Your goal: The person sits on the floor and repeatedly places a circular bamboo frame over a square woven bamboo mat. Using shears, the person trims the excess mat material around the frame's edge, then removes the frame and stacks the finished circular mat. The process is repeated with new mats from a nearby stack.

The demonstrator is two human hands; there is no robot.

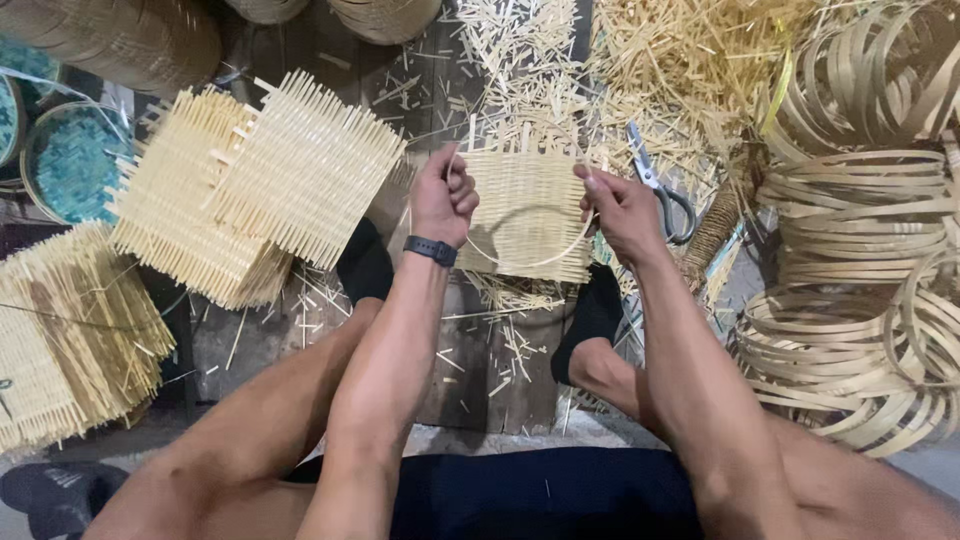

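Observation:
My left hand (444, 196) and my right hand (616, 207) grip opposite sides of a thin bamboo hoop (532, 262). The hoop hangs in front of a square woven bamboo mat (524, 205) that lies on the floor between my feet in black socks. A dark watch sits on my left wrist. Grey-handled scissors (660, 186) lie on the floor just right of my right hand.
Stacks of woven square mats (255, 185) lie at the left, with another pile (70, 335) at the far left. Piles of bamboo hoops (860, 290) fill the right side. Bamboo offcuts (660, 60) litter the wooden floor (470, 370). A teal woven tray (70, 160) is at the left edge.

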